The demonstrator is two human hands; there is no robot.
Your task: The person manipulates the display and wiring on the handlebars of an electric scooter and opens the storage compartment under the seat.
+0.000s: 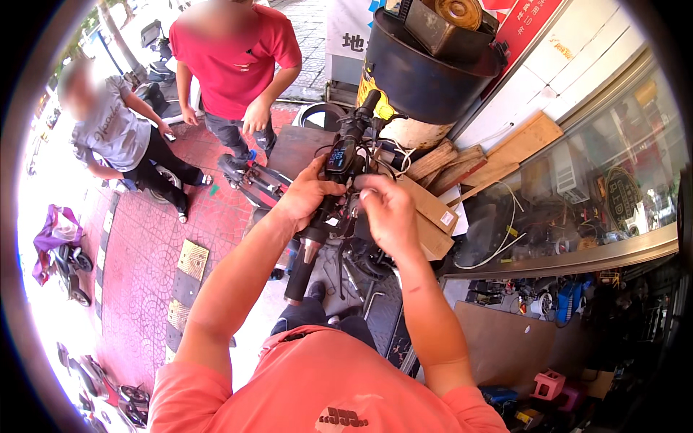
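Note:
In front of me a handlebar (309,245) runs from near my lap away to the far right, with dark grips at both ends. A small lit display (341,156) is mounted at its middle. My left hand (309,198) is closed on the display, thumb along its near side and fingers at its left edge. Just right of it, my right hand (390,213) is closed, with fingertips pinched against the parts beside the bar. What those fingertips hold is hidden. Cables (386,155) loop out beyond the display.
Ahead stand two people, one in a red shirt (231,58), one in a grey shirt (108,119). A large black drum (426,65) stands far right, near wooden boards (505,155) and a cardboard box (429,209). A glass-fronted shop edge (563,256) borders my right.

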